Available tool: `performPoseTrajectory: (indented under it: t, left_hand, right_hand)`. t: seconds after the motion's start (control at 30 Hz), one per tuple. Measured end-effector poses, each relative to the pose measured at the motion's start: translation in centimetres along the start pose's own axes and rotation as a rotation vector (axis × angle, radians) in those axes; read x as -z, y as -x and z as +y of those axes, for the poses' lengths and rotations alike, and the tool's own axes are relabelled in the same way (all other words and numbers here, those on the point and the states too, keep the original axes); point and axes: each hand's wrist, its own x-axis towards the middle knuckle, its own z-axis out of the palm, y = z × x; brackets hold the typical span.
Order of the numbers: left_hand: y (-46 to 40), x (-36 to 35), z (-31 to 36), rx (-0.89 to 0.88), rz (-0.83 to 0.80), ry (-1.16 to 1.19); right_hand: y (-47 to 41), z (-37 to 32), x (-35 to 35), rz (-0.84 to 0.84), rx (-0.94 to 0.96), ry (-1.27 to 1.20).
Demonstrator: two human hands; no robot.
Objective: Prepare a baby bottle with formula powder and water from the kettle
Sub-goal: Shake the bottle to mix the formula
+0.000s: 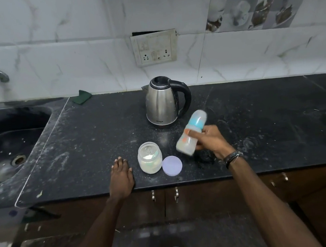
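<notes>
R hand (211,141) fingers curling round baby bottle (191,134), long axis tilting up-right, above desk; L hand (121,176) resting flat, fingers together, beside formula jar (150,160).

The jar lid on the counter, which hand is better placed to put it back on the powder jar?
Left, probably. The left hand rests flat and free on the counter beside the powder jar, with the jar lid just beyond the jar. The right hand is busy gripping the tilted baby bottle.
</notes>
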Motion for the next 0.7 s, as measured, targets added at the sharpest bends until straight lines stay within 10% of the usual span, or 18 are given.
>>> performPoseTrajectory:
  t: [0.7]
  left_hand:
    - [0.1, 0.1, 0.0, -0.001, -0.007, 0.021]
  right_hand:
    - [0.0, -0.9, -0.1, -0.065, 0.326, 0.124]
